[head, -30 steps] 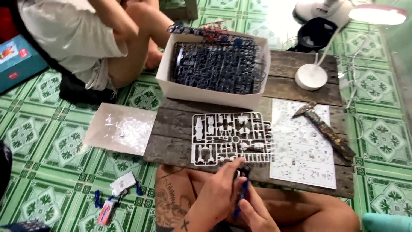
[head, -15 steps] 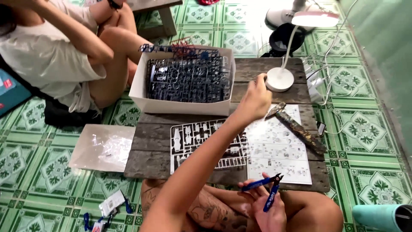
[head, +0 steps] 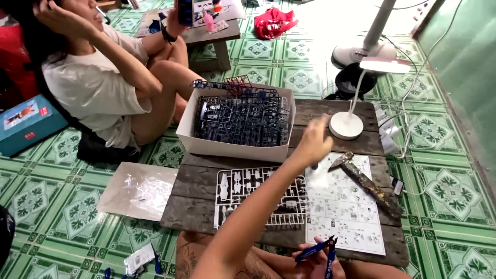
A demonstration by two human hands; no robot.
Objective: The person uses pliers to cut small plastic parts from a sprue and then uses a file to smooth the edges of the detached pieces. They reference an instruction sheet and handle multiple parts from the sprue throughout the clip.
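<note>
Left hand [head: 313, 143] is extended to the centre of the frame, above the low wooden table [head: 330, 111], just right of the white cardboard box [head: 232, 150]. Its fingers are curled together over the upper left corner of the instruction sheet [head: 343, 206]; whether they pinch anything cannot be told, as the hand is blurred.

Right hand [head: 318, 261] sits at the lower edge of the frame, off the table's near edge, fingers clamped on the blue-handled nippers [head: 320, 250], whose tip points up toward the sheet's lower edge.

The white parts sprue [head: 243, 194] lies flat on the table at lower centre, partly crossed by the left forearm, its right side meeting the sheet. The box, filled with dark sprues, occupies the table's upper left corner. A rusty knife [head: 369, 183] lies diagonally on the sheet's right part, reaching the table's right edge. The desk lamp's round base [head: 346, 125] stands at the upper right corner.

Bare planks show between box and lamp base. A clear plastic bag [head: 138, 190] lies on the green tiled floor left of the table. Another person sits at upper left.
</note>
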